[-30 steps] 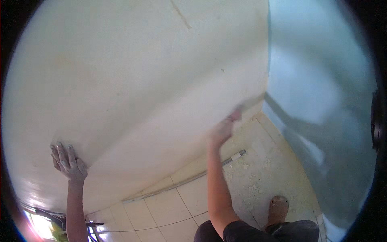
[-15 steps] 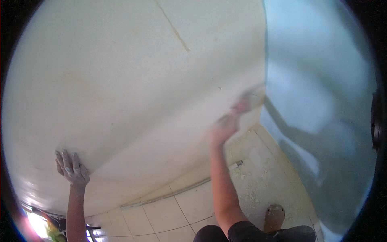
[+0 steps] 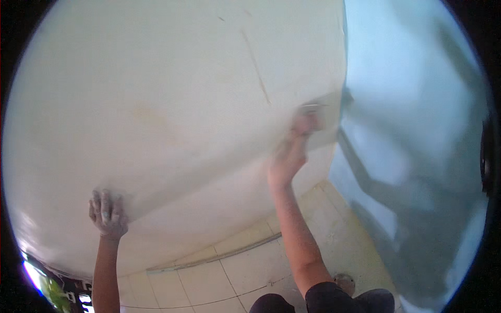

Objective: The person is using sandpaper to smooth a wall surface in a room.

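Fingers stretched out, my left hand [image 3: 108, 214] lies flat against the pale off-white wall [image 3: 172, 99]; its skin is coated with whitish dust. My right hand [image 3: 288, 159] is closed around a scraper [image 3: 310, 110] with a reddish handle part and a thin, flat blade. Motion smears the tool, so its exact shape is hard to make out. The blade is at the pale wall, a little left of the corner with the light blue wall [image 3: 412, 135]. A thin brownish streak [image 3: 255, 68] runs down the pale wall, up and left of the scraper.
Below is a cream tiled floor [image 3: 209, 281] with a long narrow strip [image 3: 219, 255] along the wall's foot. My bare foot [image 3: 344, 283] stands near the corner. Dark objects [image 3: 68, 287] and a bright opening lie at the lower left. Shadows cross the blue wall.
My right hand and the scraper have moved up the pale wall, blurred in both frames. The whole view has shifted, so the streak appears lower. My left hand stays flat on the wall.
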The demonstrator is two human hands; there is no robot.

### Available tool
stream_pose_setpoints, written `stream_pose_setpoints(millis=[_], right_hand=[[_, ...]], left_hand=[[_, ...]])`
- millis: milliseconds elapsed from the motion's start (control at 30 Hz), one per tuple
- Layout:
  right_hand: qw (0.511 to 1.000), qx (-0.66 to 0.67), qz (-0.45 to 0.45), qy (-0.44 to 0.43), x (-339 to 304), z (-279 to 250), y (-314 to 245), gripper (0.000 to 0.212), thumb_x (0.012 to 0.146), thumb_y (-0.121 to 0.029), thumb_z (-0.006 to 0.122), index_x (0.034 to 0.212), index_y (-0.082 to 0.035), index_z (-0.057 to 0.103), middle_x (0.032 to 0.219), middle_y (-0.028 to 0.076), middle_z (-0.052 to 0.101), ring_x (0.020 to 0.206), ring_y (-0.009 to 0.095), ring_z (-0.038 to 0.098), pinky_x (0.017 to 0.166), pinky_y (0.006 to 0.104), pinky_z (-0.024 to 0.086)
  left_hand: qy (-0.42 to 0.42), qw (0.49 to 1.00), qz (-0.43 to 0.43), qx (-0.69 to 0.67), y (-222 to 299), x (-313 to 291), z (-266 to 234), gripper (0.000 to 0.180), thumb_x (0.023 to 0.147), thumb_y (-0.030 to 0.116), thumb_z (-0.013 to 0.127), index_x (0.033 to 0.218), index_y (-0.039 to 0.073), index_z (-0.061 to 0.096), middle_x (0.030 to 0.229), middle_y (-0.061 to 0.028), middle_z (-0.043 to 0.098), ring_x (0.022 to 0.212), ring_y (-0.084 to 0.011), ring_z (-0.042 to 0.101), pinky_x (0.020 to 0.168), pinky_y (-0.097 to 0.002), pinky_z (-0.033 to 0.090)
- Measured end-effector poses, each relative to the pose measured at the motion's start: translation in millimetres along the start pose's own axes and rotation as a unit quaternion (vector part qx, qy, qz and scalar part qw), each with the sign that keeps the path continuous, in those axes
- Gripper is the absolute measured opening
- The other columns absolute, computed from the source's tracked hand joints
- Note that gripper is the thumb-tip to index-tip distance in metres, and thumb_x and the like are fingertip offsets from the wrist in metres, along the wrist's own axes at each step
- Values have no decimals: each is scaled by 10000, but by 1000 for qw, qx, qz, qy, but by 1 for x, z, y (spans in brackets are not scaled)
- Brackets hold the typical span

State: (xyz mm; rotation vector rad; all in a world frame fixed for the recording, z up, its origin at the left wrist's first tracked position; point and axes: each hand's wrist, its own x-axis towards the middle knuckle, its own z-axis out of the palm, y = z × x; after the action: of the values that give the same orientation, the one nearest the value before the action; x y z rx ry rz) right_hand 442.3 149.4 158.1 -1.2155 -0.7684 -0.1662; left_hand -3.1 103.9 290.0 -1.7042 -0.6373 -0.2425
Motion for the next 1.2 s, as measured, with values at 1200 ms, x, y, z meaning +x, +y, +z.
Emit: stream_pose_setpoints(millis=[1200], right_hand=[[960, 28, -262, -99, -20, 78, -202, 367, 876, -9, 474, 1240, -18, 521, 1397, 239, 451, 1362, 406, 336, 1128, 504, 250]], left_hand=[[10, 978, -135, -157, 11, 0, -6, 608, 878, 487, 425, 1354, 109, 457, 1402, -50, 512, 1335, -227, 429, 1174, -384, 200]])
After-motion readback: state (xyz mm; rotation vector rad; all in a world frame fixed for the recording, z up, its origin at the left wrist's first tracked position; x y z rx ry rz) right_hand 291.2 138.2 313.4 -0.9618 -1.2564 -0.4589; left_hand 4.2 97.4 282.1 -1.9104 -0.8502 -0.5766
